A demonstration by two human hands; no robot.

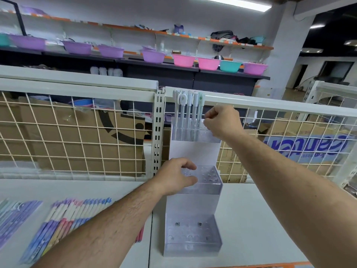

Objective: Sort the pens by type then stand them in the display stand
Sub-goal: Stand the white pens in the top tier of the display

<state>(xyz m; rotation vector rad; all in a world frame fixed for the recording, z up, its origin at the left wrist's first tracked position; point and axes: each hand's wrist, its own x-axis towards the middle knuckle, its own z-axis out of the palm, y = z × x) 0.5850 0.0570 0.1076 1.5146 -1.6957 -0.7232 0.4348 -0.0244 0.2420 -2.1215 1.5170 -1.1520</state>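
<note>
While left hand (pixel 177 176) clasps clear tiered acrylic stand (pixel 193 246), right hand (pixel 222 121) curls beside slim white pens (pixel 188 111); grip unclear.

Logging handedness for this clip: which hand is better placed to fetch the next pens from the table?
Left, probably. The left hand grips the stand near the loose pens on its side; the right hand is up at the top tier.

One display stand (pixel 193 206) on the counter (pixel 260 219), with three clear tiers. Five pens (pixel 188 111) stand in its top tier. The loose pens (pixel 63 219) fanned out at the left are too blurred to count. On the far shelf sit five purple bowls (pixel 77 47), two pink bowls (pixel 183 60) and one teal bowl (pixel 230 65).
</note>
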